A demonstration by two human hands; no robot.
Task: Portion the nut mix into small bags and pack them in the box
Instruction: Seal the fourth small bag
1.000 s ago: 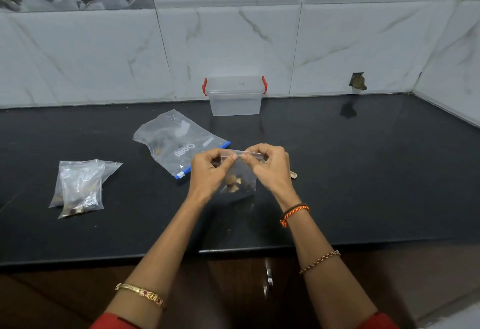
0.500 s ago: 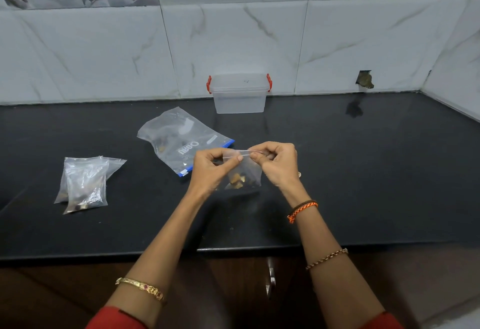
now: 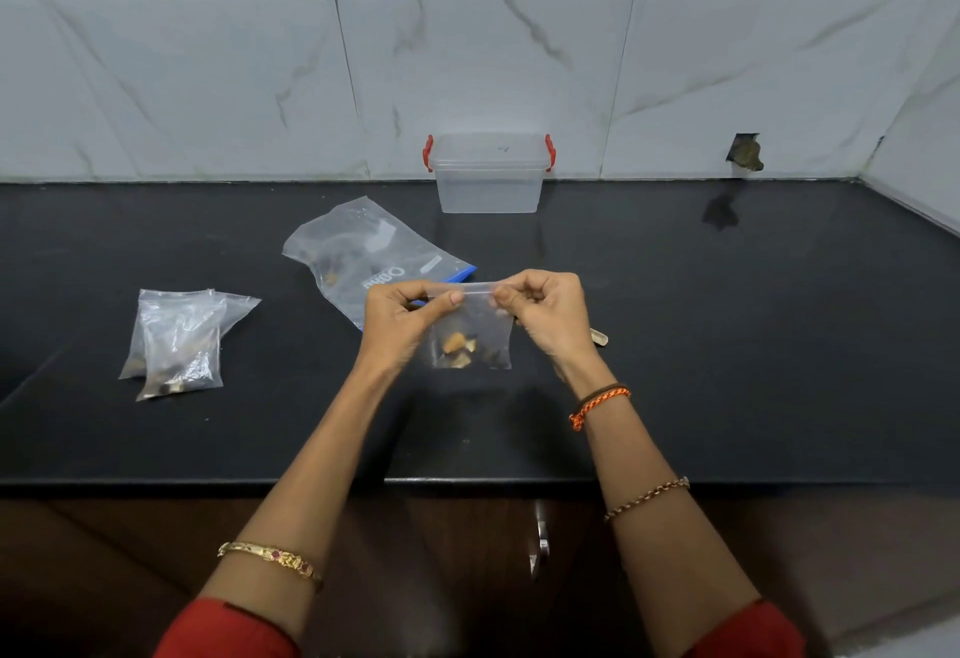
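Observation:
A small clear bag point(image 3: 471, 340) with a few nuts in its bottom hangs above the black counter. My left hand point(image 3: 397, 314) pinches the left end of its zip strip and my right hand point(image 3: 550, 309) pinches the right end. Behind my left hand lies the large zip bag of nut mix point(image 3: 358, 254) with a blue edge, flat on the counter. A clear plastic box point(image 3: 488, 174) with red latches stands closed against the back wall. Two small filled bags point(image 3: 179, 340) lie stacked at the left.
The black counter point(image 3: 727, 345) ends in a front edge just below my forearms. A small wooden piece point(image 3: 600, 337) pokes out from behind my right hand. The tiled wall at the back has a broken hole point(image 3: 745, 153) on the right.
The hands and the small bag stay about where they were. My fingertips have shifted along the zip strip, which now lies stretched straight between them.

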